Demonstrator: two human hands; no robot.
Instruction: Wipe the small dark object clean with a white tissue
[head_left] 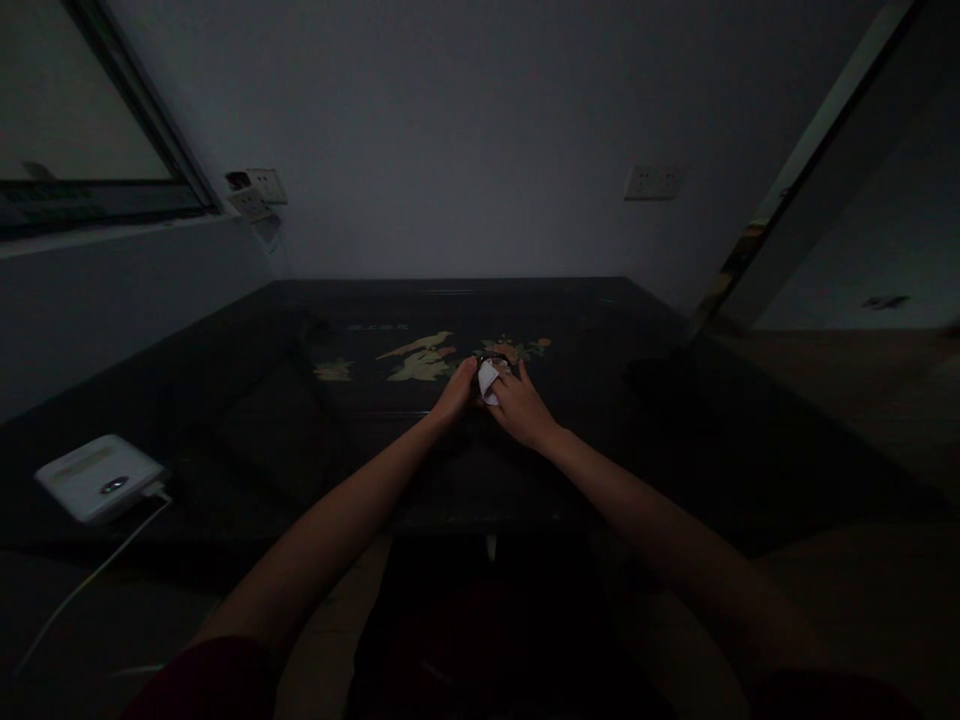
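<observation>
Both hands meet over the middle of the dark table [360, 470]. My left hand [456, 392] is wrapped round the left side of a small dark object with a curved rim [493, 356]; its kind is too dark to make out. Against this object my right hand [523, 404] presses a crumpled white tissue or cloth [488, 379], with its fingers partly hidden by it. The lower part of the dark object is covered by my hands.
A white box-like device [101, 478] with a white cable [97, 570] sits at the table's left. Painted birds and flowers [416, 360] decorate the tabletop. Wall sockets [651, 183] are behind, a window [75, 100] at upper left and a doorway [847, 230] at right.
</observation>
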